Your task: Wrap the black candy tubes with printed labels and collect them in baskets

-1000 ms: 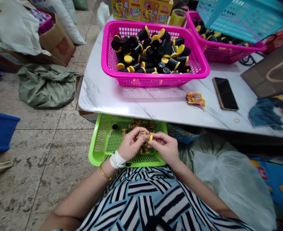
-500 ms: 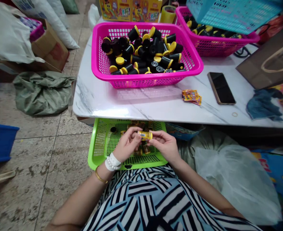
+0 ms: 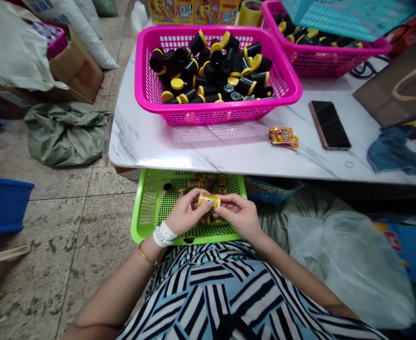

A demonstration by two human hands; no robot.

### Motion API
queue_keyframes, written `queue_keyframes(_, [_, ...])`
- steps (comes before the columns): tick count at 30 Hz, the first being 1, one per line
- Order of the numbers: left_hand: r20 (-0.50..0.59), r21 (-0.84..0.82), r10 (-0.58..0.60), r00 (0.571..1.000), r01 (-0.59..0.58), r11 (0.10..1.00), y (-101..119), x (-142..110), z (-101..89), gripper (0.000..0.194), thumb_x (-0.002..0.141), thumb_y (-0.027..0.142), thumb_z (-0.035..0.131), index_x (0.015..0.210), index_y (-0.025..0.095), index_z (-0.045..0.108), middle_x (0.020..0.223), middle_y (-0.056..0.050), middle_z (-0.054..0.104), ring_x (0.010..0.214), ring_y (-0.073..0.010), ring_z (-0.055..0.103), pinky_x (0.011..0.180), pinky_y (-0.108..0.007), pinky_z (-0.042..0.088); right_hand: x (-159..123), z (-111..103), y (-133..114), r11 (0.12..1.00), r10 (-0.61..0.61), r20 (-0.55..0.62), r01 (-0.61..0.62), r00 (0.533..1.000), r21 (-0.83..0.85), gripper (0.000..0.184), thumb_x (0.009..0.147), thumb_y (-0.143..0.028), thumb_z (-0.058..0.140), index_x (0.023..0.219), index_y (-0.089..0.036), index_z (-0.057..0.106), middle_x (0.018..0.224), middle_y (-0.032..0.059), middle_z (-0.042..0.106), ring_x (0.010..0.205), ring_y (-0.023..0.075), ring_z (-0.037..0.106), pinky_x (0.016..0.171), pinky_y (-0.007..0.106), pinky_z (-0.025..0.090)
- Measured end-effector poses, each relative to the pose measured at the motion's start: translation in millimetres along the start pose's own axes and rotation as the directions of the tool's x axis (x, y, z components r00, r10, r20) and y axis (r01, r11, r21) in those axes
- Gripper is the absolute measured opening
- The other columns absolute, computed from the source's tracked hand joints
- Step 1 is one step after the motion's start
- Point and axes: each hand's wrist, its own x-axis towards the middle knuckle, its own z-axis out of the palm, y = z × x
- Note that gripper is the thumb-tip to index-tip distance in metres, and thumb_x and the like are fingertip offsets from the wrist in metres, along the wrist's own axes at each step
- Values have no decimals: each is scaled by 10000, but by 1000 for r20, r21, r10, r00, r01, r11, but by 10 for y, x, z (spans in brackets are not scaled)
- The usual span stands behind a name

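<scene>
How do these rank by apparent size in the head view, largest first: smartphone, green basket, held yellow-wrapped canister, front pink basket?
1. front pink basket
2. green basket
3. smartphone
4. yellow-wrapped canister, partly covered by fingers

The single view comes from the wearer's head, facing forward and steeply down over the striped clothing [image 3: 211, 293] at its near edge. The left hand [image 3: 182, 215] and right hand [image 3: 241, 218] sit close below the lens (about mid-picture, with the small yellow tube [image 3: 208, 200]). Beyond them, it looks down onto the white table [image 3: 200, 153] and into the large pink basket [image 3: 218, 107], reaching printed boxes [image 3: 174, 12] at the far edge. The wide view also takes in the floor [image 3: 97, 226] at left.
</scene>
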Motion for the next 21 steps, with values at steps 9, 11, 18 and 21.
queue_keyframes(9, [-21, -140, -105, 994, 101, 985, -5, -85, -31, 341, 855, 456, 625, 1007, 151, 636, 666, 23, 519, 519, -84, 432, 481, -196, 341, -21, -27, 16, 838, -394, 176, 431, 902, -335, 322, 721, -195, 786, 1033, -259, 743, 1002, 78, 676, 888, 201, 677, 714, 334, 649])
queue_keyframes(11, [-23, -95, -84, 996, 82, 992, 5, -82, -26, 303, 849, 412, 643, 1006, 153, 633, 729, 5, 564, 555, -90, 464, 512, -203, 376, -22, -11, 7, 823, -412, 180, 450, 893, -348, 304, 716, -199, 792, 1012, -254, 750, 980, 79, 684, 878, 202, 677, 702, 330, 650])
queue_keyframes(18, [-12, 40, 100, 995, -99, 994, -6, -94, 1, 220, 853, 285, 641, 1033, 163, 606, 910, -30, 610, 786, -137, 555, 702, -252, 451, -39, -12, -38, 883, -364, 102, 378, 926, -279, 263, 725, -238, 797, 981, -208, 749, 951, 66, 676, 752, 141, 679, 627, 246, 632])
queue_keyframes(21, [67, -30, 70, 995, -68, 997, -13, -88, -10, 239, 847, 306, 649, 1023, 155, 591, 865, -18, 598, 709, -119, 540, 641, -235, 443, -45, -20, -53, 845, -406, 169, 439, 898, -304, 219, 704, -218, 812, 915, -215, 753, 930, 77, 704, 800, 171, 694, 634, 261, 634])
